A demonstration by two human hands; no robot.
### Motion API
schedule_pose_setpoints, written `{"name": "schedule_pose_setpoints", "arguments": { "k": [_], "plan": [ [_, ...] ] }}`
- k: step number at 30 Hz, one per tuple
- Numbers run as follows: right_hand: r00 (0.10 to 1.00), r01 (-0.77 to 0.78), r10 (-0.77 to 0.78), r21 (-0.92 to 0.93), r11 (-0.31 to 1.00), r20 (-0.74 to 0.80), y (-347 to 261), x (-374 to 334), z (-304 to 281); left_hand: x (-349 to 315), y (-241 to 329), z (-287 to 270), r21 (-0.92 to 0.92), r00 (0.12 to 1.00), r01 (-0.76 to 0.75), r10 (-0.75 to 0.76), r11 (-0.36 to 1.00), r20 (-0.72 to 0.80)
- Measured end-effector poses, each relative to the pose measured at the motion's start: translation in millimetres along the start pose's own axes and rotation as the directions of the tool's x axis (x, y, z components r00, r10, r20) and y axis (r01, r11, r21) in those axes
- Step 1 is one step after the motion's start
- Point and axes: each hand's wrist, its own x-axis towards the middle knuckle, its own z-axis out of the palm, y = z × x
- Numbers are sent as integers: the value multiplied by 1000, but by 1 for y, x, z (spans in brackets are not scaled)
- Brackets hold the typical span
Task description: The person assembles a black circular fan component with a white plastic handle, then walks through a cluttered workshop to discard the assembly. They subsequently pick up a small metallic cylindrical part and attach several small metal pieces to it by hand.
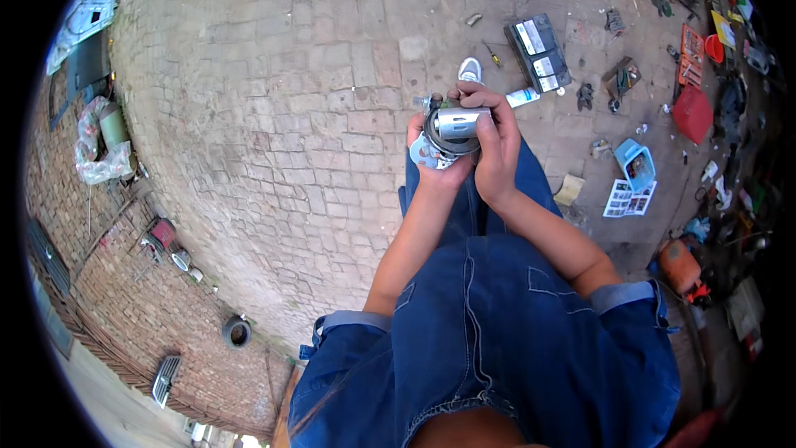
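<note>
Both hands hold a metal motor part (458, 123) in front of my body. It has a shiny silver cylinder with slots, a dark round body behind it, and a silver plate (424, 153) with holes at its lower left. My left hand (448, 175) cups the part from below and from the left, its fingers partly hidden behind it. Around the right side of the cylinder curls my right hand (496, 143), its fingers bent over the top and its thumb on the near side. The exact kind of part is unclear.
Just beyond my hands lies a black car battery (547, 66) on the brick paving, near a screwdriver (495, 56). To the right are an open toolbox (622, 79), a blue basket (634, 168), a printed sheet (628, 199) and a red container (693, 114). A tire (237, 332) lies at lower left.
</note>
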Motion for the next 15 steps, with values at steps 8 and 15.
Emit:
{"name": "schedule_pose_setpoints", "arguments": {
  "k": [8,15],
  "plan": [
    [992,56,-73,-164,985,-105,82,109,-3,132,41,-10,10,998,-35,36,999,-52],
    [975,44,-101,-273,961,-198,206,174,-44,262,83,-96,-39,991,133,-133,990,9]
  ]
}}
